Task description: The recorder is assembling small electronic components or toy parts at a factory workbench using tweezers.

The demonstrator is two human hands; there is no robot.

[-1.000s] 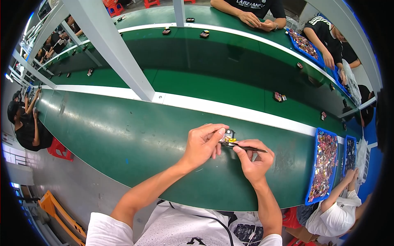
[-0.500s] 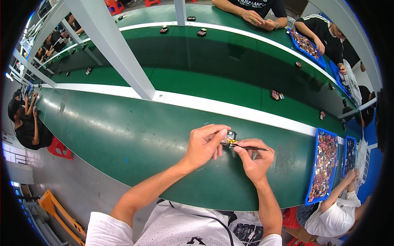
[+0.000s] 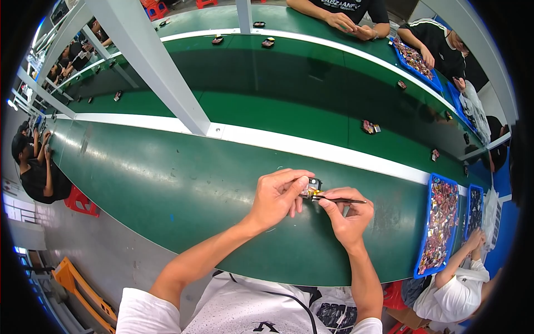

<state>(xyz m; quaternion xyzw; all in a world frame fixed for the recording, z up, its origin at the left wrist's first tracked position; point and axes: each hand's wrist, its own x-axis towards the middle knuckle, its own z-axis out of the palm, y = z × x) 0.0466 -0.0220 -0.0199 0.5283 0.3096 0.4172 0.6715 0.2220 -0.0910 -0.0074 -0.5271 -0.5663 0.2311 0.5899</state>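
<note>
Over the green worktable (image 3: pixel 167 183), my left hand (image 3: pixel 276 195) is closed on a small black-rimmed electronic housing (image 3: pixel 315 183). Yellow and silvery parts show inside the housing, partly covered by my fingers. My right hand (image 3: pixel 350 217) pinches a pair of thin black tweezers (image 3: pixel 350 200). The tips of the tweezers reach into the lower part of the housing, between my two hands. Exactly what the tips touch is too small to tell.
A blue tray (image 3: pixel 423 245) full of small reddish parts stands to my right, near a co-worker in white (image 3: pixel 450 295). Beyond a white rail (image 3: pixel 311 148), a green conveyor belt (image 3: pixel 250 117) carries several small assemblies. A grey post (image 3: pixel 150 61) rises at the left.
The assemblies on the belt have shifted slightly leftward. My right hand and the tweezers have moved a touch to the right, while my left hand stays nearly still with the housing.
</note>
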